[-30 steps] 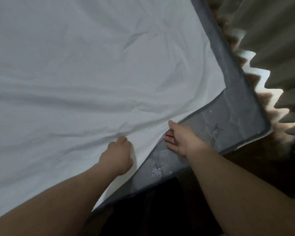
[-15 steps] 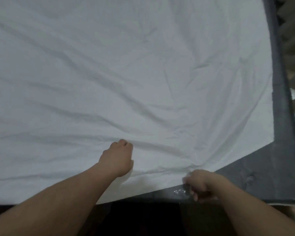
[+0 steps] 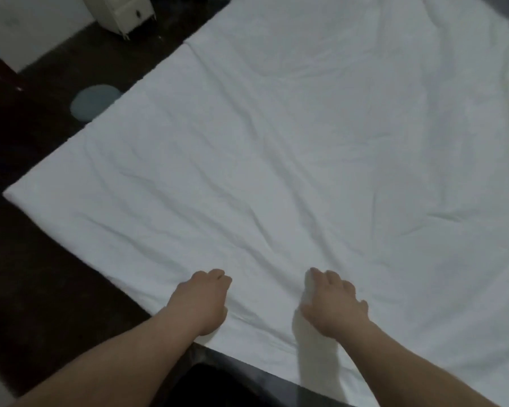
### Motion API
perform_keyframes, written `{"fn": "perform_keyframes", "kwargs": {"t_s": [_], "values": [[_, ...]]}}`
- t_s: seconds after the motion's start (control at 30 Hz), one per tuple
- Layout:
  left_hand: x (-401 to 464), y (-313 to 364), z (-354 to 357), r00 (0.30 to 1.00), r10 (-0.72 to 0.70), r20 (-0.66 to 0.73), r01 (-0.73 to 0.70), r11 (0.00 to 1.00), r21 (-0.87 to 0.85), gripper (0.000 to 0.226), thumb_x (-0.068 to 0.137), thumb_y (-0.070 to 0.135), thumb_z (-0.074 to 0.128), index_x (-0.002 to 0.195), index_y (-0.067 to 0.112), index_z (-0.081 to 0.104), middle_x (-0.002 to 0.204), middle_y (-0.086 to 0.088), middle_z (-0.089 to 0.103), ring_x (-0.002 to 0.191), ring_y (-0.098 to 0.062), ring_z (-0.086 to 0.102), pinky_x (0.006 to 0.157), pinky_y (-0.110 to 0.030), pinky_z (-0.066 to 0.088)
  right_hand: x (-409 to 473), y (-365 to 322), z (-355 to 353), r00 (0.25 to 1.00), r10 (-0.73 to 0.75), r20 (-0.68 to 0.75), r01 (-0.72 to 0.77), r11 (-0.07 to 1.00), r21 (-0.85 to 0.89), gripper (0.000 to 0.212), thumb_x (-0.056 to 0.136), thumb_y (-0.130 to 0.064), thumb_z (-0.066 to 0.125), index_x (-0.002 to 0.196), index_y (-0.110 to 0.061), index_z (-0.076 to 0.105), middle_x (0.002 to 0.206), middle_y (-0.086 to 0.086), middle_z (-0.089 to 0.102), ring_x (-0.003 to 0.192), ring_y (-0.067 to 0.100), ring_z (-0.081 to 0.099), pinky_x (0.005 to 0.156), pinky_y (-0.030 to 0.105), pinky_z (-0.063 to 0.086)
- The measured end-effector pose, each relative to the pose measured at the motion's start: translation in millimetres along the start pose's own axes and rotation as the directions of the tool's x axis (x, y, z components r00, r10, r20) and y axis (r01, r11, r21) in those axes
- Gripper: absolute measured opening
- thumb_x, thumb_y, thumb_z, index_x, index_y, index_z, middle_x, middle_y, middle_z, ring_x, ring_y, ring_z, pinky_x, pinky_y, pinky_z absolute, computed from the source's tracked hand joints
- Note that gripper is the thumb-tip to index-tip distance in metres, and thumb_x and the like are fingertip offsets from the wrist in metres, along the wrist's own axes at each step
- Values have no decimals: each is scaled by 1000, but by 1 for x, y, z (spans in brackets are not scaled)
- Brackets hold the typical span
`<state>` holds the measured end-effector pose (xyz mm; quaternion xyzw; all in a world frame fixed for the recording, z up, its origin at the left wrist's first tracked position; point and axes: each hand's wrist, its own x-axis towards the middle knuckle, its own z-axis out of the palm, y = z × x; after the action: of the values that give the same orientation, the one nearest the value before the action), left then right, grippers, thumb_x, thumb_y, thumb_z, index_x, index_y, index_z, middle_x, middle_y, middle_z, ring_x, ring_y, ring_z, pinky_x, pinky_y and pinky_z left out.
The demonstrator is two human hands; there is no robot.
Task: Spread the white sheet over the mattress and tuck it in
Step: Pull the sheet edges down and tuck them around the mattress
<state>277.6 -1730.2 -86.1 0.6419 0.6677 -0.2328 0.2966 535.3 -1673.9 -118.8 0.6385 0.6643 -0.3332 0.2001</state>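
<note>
The white sheet (image 3: 276, 160) lies spread and wrinkled over the mattress, covering nearly all of it. A dark grey strip of the mattress (image 3: 241, 362) shows bare along the near edge, below the sheet's hem. My left hand (image 3: 202, 301) rests on the sheet near that hem with its fingers curled into the cloth. A short way to its right, my right hand (image 3: 332, 301) has its fingers curled over a raised fold of the sheet that runs back toward me.
Dark floor (image 3: 27, 259) borders the mattress on the left. On it lies a pale blue round object (image 3: 93, 101), and a white cabinet (image 3: 127, 10) stands at the top left. Fluffy white bedding (image 3: 506, 39) lies at the far right.
The view has swung left, away from the curtain and the bare grey corner. My right hand left the mattress corner and came onto the sheet beside my left hand.
</note>
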Motion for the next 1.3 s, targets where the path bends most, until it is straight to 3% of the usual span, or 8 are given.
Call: {"fn": "perform_keyframes", "kwargs": {"t_s": [0.1, 0.27, 0.4, 0.57, 0.83, 1.0, 1.2, 1.3], "values": [[-6, 23, 24, 1000, 14, -6, -14, 1000, -8, 47, 97, 31, 53, 142, 25, 41, 157, 3, 32, 136, -28, 39, 102, -46, 45, -16, 41, 30, 976, 53, -210, -72, 994, -83, 27, 85, -20, 41, 111, -28, 39, 109, -2, 41, 100, 30, 46, 79, 47, 45], [-10, 66, 67, 993, 108, -51, -104, 991, 87, 63, 94, 37, 61, 150, 21, 37, 166, -7, 17, 139, -33, 35, 105, -46, 41, -13, 96, 61, 881, -177, -439, 51, 958, -283, 19, 84, -26, 69, 85, -11, 56, 80, 7, 54, 73, 34, 54, 53, 33, 34], [-7, 84, 91, 976, 140, -167, -118, 984, 133, 56, 88, 39, 69, 135, 21, 46, 141, -6, 40, 122, -32, 44, 90, -44, 44, -3, 113, 70, 914, -142, -380, 17, 949, -314, 19, 98, -32, 50, 99, -18, 64, 90, 2, 62, 88, 29, 56, 65, 37, 45], [7, 80, 97, 953, 200, -228, -148, 963, 223, 25, 90, 23, 67, 115, 27, 63, 116, 3, 52, 109, -26, 49, 78, -42, 37, -4, 108, 64, 943, -135, -305, 63, 970, -233, 20, 100, -34, 50, 107, -18, 62, 102, 5, 62, 98, 33, 58, 77, 41, 48], [-6, 75, 104, 951, 309, -20, -280, 886, 369, 16, 95, 18, 58, 110, 17, 64, 114, -3, 52, 110, -27, 44, 74, -39, 36, -33, 103, 71, 980, -189, -55, 174, 962, -212, 18, 102, -23, 47, 109, -8, 53, 107, 14, 60, 97, 39, 63, 76, 40, 46], [-27, 74, 113, 966, 239, 100, -257, 924, 284, 17, 95, 14, 51, 110, 15, 60, 109, -4, 52, 106, -26, 47, 75, -38, 45, -59, 92, 80, 974, -160, 162, 177, 979, -98, 15, 104, -29, 45, 98, -16, 49, 92, 0, 55, 85, 27, 53, 72, 34, 38], [-35, 116, 100, 966, 250, 66, -256, 961, 110, 8, 98, 25, 43, 91, 21, 44, 103, -3, 55, 86, -24, 53, 73, -38, 44, -93, 125, 73, 997, -55, -48, 62, 984, 168, 22, 102, -35, 51, 106, -16, 62, 105, 3, 60, 93, 25, 60, 78, 38, 49], [-37, 159, 91, 949, 313, 43, -315, 946, 74, 18, 99, 32, 45, 106, 19, 56, 106, -3, 54, 94, -26, 58, 75, -39, 48, -107, 175, 59, 978, 136, -159, -100, 971, 215, 30, 102, -35, 48, 120, -16, 62, 119, 7, 58, 108, 31, 57, 86, 41, 50]]}}
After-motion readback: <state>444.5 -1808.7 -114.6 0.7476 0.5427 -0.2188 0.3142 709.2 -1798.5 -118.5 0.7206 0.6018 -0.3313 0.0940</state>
